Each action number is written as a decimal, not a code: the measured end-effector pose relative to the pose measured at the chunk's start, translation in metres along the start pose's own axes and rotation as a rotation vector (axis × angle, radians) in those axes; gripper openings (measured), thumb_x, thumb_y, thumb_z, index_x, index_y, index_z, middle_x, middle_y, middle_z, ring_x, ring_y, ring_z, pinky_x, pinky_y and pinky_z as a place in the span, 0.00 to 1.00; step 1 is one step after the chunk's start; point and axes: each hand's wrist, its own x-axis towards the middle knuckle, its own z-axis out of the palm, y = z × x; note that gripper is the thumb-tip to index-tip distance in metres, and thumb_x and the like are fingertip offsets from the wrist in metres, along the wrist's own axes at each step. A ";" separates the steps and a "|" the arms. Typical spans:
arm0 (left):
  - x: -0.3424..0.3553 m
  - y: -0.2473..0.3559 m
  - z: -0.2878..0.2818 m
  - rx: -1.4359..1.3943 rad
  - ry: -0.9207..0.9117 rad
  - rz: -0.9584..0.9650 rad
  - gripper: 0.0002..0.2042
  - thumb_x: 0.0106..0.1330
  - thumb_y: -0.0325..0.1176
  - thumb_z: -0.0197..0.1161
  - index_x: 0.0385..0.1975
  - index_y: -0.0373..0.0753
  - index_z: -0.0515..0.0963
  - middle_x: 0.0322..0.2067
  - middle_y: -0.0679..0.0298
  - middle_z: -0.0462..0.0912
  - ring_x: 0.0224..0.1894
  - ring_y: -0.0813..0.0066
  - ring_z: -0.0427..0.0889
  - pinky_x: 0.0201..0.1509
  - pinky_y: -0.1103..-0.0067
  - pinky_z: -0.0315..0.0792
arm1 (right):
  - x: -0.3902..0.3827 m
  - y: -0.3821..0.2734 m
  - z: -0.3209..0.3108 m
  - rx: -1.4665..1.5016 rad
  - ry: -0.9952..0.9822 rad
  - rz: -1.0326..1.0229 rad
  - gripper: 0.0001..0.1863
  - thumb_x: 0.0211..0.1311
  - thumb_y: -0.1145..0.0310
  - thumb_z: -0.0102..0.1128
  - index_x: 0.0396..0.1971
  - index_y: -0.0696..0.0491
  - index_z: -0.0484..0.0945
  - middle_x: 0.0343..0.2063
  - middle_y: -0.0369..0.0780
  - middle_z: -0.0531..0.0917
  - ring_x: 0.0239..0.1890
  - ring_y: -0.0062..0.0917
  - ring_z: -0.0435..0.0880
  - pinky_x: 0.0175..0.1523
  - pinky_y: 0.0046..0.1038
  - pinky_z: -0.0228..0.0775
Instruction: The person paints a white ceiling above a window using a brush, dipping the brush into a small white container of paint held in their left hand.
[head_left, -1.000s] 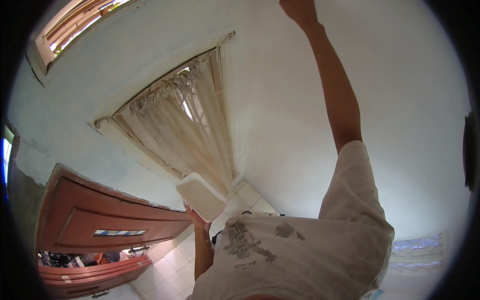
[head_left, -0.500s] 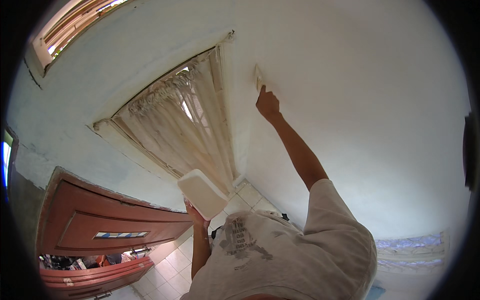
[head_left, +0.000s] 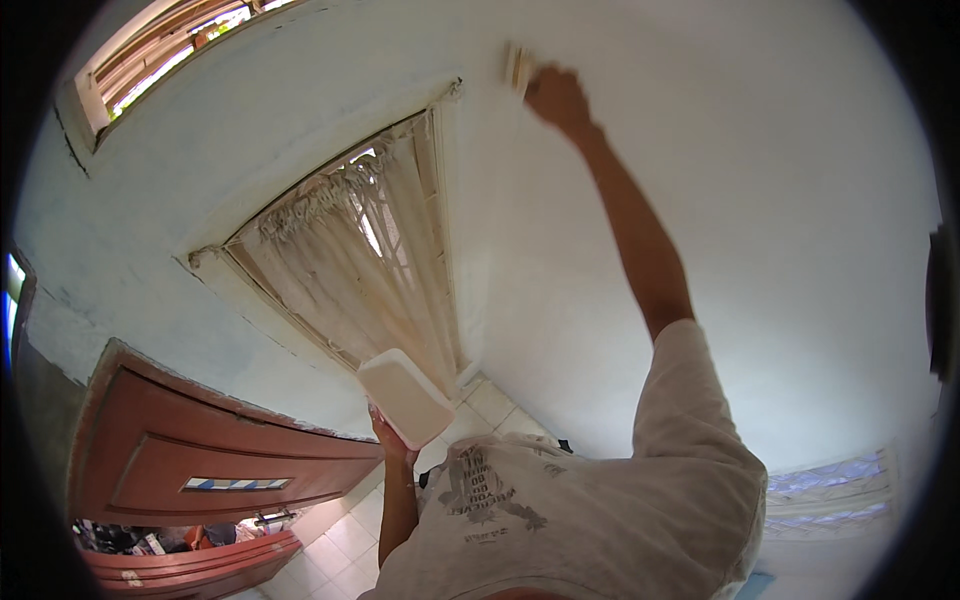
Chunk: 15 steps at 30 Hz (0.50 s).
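Observation:
My left hand (head_left: 390,432) grips a white rectangular tub (head_left: 405,395) with pale, creamy contents, held low in front of my torso. High up, my right hand (head_left: 558,100), slightly blurred, is closed on a paintbrush (head_left: 517,68) whose head is against the pale wall (head_left: 760,200), near the corner above the curtained window. The bristles are too blurred to make out clearly.
A window with a gathered cream curtain (head_left: 340,260) is in the left wall, with a slatted vent (head_left: 160,55) higher up. A red wooden door (head_left: 150,410) stands at lower left, over a tiled floor (head_left: 340,555). A louvred window (head_left: 825,495) shows at lower right.
My right hand came down from the top edge to beside the curtain's top, then moved back upward with the brush. My left hand and the tub have stayed almost still.

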 end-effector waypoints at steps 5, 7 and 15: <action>-0.002 0.006 0.006 -0.026 -0.007 0.003 0.29 0.73 0.58 0.46 0.67 0.47 0.64 0.59 0.63 0.74 0.58 0.61 0.76 0.59 0.59 0.75 | 0.098 -0.049 -0.121 -0.024 0.396 -0.106 0.15 0.63 0.69 0.53 0.42 0.65 0.78 0.34 0.57 0.83 0.39 0.51 0.83 0.46 0.46 0.77; 0.003 -0.002 0.011 -0.051 -0.041 -0.035 0.29 0.73 0.58 0.46 0.67 0.47 0.64 0.59 0.63 0.74 0.58 0.61 0.76 0.59 0.59 0.76 | 0.123 -0.037 -0.144 -0.091 0.588 -0.208 0.15 0.64 0.68 0.53 0.41 0.65 0.78 0.33 0.58 0.82 0.40 0.51 0.83 0.46 0.46 0.77; -0.004 0.003 -0.017 -0.049 0.028 0.005 0.29 0.72 0.59 0.47 0.65 0.47 0.65 0.58 0.64 0.74 0.57 0.61 0.77 0.58 0.59 0.76 | -0.010 -0.036 0.016 -0.037 0.038 0.071 0.22 0.63 0.67 0.49 0.56 0.57 0.69 0.38 0.56 0.82 0.40 0.49 0.85 0.45 0.50 0.78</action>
